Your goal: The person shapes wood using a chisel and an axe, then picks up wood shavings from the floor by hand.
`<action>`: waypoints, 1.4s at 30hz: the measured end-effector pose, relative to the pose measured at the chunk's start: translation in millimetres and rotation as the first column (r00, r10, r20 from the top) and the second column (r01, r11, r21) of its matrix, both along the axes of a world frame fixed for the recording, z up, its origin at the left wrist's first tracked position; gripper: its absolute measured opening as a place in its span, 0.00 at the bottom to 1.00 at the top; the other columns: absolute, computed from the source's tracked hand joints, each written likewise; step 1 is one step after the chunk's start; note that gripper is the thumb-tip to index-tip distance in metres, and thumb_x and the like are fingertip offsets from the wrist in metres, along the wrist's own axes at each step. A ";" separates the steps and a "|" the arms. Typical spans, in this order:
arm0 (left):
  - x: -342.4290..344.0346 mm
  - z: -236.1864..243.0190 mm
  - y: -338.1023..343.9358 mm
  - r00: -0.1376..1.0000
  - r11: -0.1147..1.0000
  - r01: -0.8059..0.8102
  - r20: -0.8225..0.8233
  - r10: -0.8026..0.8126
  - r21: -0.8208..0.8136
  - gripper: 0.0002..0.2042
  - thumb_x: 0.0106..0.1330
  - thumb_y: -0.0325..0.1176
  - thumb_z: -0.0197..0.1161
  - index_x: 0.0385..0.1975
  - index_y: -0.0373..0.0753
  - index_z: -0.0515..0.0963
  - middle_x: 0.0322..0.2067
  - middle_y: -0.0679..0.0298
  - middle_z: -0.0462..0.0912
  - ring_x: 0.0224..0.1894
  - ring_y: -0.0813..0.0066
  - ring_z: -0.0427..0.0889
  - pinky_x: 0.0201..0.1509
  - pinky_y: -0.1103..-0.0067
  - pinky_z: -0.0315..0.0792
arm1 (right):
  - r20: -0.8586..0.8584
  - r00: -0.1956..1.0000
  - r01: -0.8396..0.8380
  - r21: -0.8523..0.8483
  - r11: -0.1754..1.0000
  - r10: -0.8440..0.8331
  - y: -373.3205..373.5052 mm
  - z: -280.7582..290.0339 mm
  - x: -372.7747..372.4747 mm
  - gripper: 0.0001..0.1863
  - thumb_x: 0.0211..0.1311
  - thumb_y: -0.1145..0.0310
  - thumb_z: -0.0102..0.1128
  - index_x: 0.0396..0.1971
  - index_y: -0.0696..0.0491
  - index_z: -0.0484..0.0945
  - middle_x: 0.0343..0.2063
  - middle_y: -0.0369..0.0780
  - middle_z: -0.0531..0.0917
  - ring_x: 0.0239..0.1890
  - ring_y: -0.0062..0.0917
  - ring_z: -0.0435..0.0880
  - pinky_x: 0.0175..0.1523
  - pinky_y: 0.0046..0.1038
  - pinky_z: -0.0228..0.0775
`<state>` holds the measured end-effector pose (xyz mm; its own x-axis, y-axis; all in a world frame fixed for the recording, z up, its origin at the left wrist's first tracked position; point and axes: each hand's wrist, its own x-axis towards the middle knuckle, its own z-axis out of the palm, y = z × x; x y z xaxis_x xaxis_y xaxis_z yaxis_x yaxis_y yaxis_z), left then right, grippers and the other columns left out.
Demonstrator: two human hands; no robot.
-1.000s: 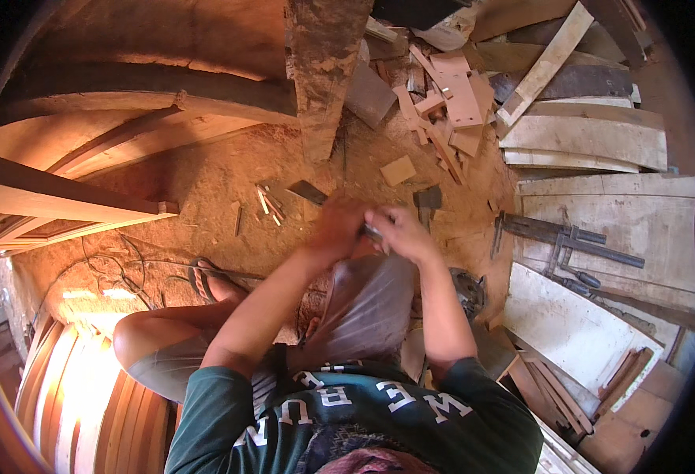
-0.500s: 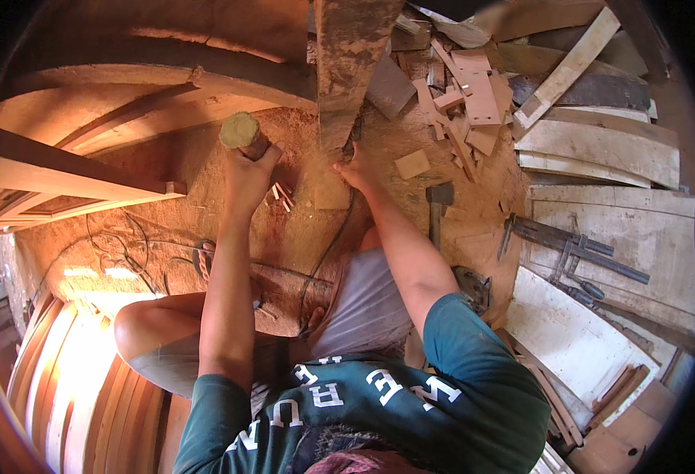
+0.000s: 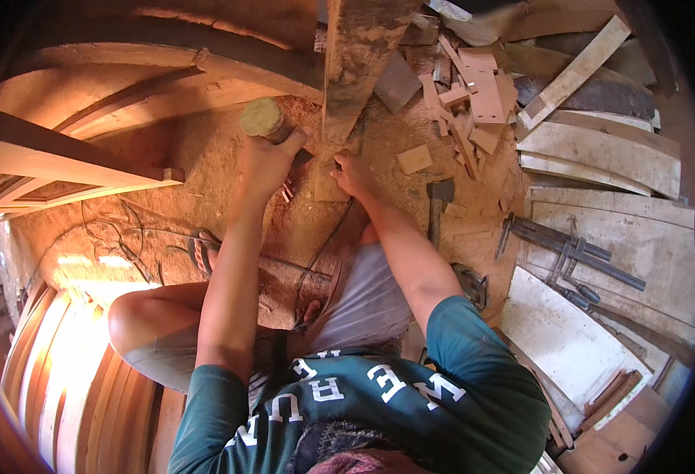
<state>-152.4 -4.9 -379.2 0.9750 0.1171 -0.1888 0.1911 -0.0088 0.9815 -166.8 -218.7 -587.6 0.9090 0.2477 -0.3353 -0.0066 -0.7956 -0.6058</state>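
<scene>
My left hand [image 3: 270, 164] is closed around a round wooden mallet [image 3: 262, 118], its pale, rough end face turned up toward me. To its right, my right hand [image 3: 353, 177] has its fingers curled in, close to the lower end of an upright wooden beam [image 3: 361, 63]. Whatever those fingers hold, if anything, is too small or hidden to make out. Beneath the right hand lies a flat square piece of wood [image 3: 328, 189]. Thin reddish wood strips [image 3: 287, 192] lie on the dusty floor just below my left hand.
A hammer [image 3: 440, 197] lies right of my right forearm, near a small wood block [image 3: 414, 159]. Offcuts [image 3: 482, 95] are heaped behind. Dark bar clamps [image 3: 568, 253] rest on boards at right. A framed panel [image 3: 71, 170] juts in from the left; a cable [image 3: 327, 237] crosses the floor.
My left hand has shifted right with the mallet, nearer the beam. My right hand has drawn back slightly from the beam's lower end, its fingers more curled.
</scene>
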 end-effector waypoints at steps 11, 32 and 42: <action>12.2 -18.2 -12.5 1.000 1.000 0.000 -0.024 0.001 0.018 0.10 0.60 0.31 0.72 0.37 0.33 0.82 0.33 0.67 0.85 0.36 0.79 0.82 0.41 0.76 0.76 | -0.014 1.000 0.008 -0.023 1.000 -0.008 -0.3 5.0 4.0 0.22 0.66 0.63 0.68 0.54 0.61 0.79 0.51 0.54 0.82 0.54 0.51 0.81 0.55 0.44 0.75; 25.8 -52.6 -9.4 0.995 0.991 0.097 -0.026 -0.095 0.087 0.22 0.54 0.41 0.80 0.44 0.35 0.84 0.40 0.57 0.89 0.44 0.65 0.88 0.50 0.70 0.79 | -0.028 0.999 0.034 -0.131 0.991 -0.038 -1.0 11.5 12.4 0.23 0.57 0.59 0.74 0.43 0.64 0.83 0.36 0.52 0.87 0.39 0.42 0.87 0.46 0.39 0.77; 24.0 -49.9 -8.3 0.998 0.999 0.029 0.058 -0.030 0.024 0.27 0.54 0.41 0.81 0.48 0.31 0.80 0.44 0.54 0.88 0.48 0.63 0.87 0.54 0.70 0.79 | -0.106 0.994 0.001 -0.118 0.993 -0.013 -6.9 10.3 19.5 0.26 0.58 0.58 0.73 0.50 0.62 0.82 0.43 0.56 0.86 0.48 0.49 0.86 0.52 0.42 0.76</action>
